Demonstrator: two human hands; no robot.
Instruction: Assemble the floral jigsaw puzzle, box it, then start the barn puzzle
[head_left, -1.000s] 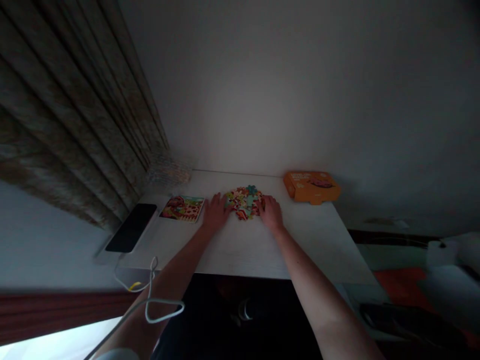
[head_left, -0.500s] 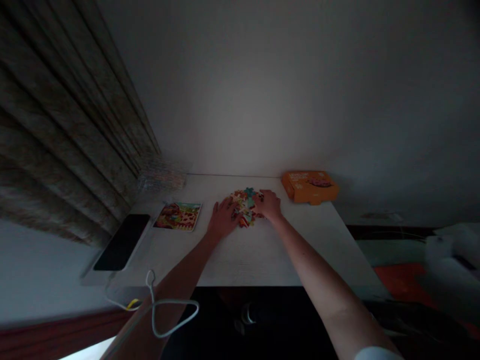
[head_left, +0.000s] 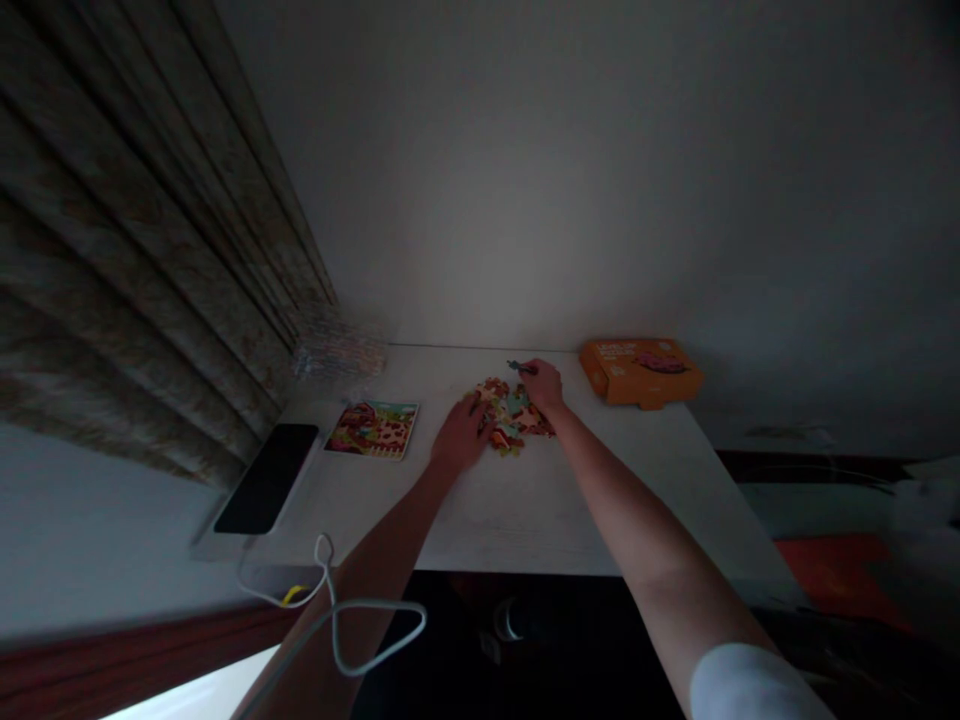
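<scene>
A loose heap of colourful puzzle pieces (head_left: 514,418) lies near the middle of the pale bench (head_left: 525,500), a little toward the wall. The right hand (head_left: 541,385) sits at the far right edge of the heap, its fingers pinched shut on one small dark puzzle piece (head_left: 516,366) held just above the bench at the heap's far side. The left hand (head_left: 463,432) rests on the heap's near left edge, fingers spread flat and gripping nothing, touching the outer pieces.

To handle this well, in my judgement, the flat left hand should press lightly so the heap does not scatter while the right draws its piece clear. The pinch should sit on the piece's edges so its printed face shows, since the dim light makes colours hard to read.

Left of the heap, apart from it, lies a printed picture card (head_left: 373,429), flat on the bench. Further left, a dark phone (head_left: 264,478) lies near the bench's corner, and a white cable (head_left: 345,620) loops over the near edge below it. An orange box (head_left: 640,371) stands to the right of the heap, near the wall. A curtain (head_left: 142,270) hangs along the left side.
</scene>
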